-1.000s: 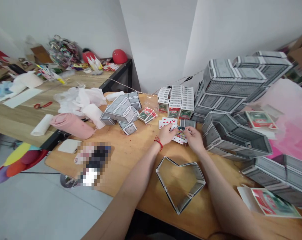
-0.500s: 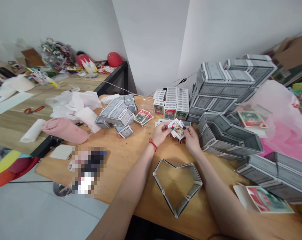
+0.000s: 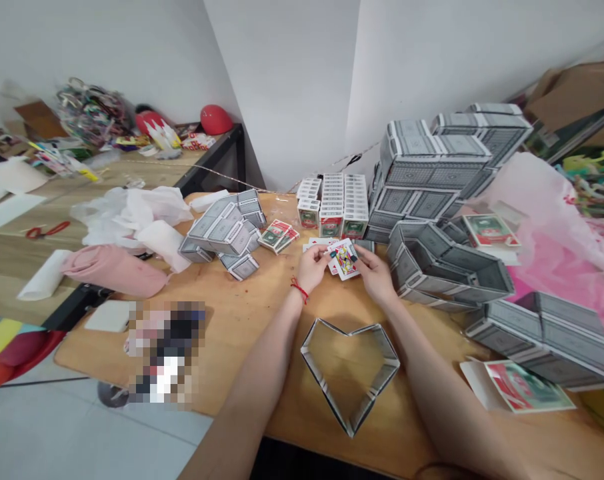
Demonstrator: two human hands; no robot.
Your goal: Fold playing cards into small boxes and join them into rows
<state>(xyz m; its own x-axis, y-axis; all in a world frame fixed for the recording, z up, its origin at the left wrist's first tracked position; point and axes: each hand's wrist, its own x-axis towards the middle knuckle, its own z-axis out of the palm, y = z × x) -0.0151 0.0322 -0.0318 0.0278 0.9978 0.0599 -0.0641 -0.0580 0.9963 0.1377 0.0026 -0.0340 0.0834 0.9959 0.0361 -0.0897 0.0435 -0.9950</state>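
Note:
Some playing cards (image 3: 345,260), a face card on top, are pinched between my two hands above the table. My left hand (image 3: 312,270), with a red string bracelet at the wrist, grips their left edge. On their right edge are the fingers of my right hand (image 3: 378,275). More cards (image 3: 312,245) lie flat just behind my left hand. Between my forearms stands a heart-shaped frame (image 3: 316,377) made of joined cards. Close to the right hand is a larger hollow form (image 3: 447,267) built from grey-backed cards.
Stacked card boxes (image 3: 343,200) stand at the back, beside a tall grey card structure (image 3: 427,163). Two card packs (image 3: 277,235) and a folded card piece (image 3: 225,230) sit left. An opened card box (image 3: 529,387) lies front right, near another card form (image 3: 542,337).
The cards in my hands have turned slightly more upright. The whole view has shifted a little, so the table's things appear further left.

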